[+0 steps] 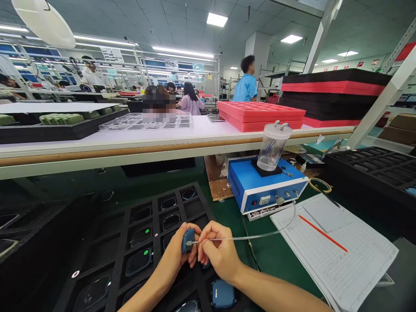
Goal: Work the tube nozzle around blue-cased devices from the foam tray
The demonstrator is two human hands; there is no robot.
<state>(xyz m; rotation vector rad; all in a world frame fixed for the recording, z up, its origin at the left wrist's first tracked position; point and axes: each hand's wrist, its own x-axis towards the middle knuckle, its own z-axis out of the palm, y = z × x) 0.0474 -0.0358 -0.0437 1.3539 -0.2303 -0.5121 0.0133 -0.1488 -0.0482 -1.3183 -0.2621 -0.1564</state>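
Note:
My left hand (177,253) pinches a small blue device (187,239) upright above a black foam tray (123,255). My right hand (217,251) holds a thin needle tip against the device. A clear tube (260,236) runs from the needle to a blue dispenser box (264,184) with a clear canister (272,146) on top. Another blue device (222,294) lies in the tray below my right wrist. Several tray pockets hold dark screen parts, two with green dots.
A paper log sheet (338,251) with a red pen (321,233) lies to the right. More black trays (373,169) stand at far right. A raised white shelf (162,138) carries red foam trays (260,113) and clear trays. Other people work beyond it.

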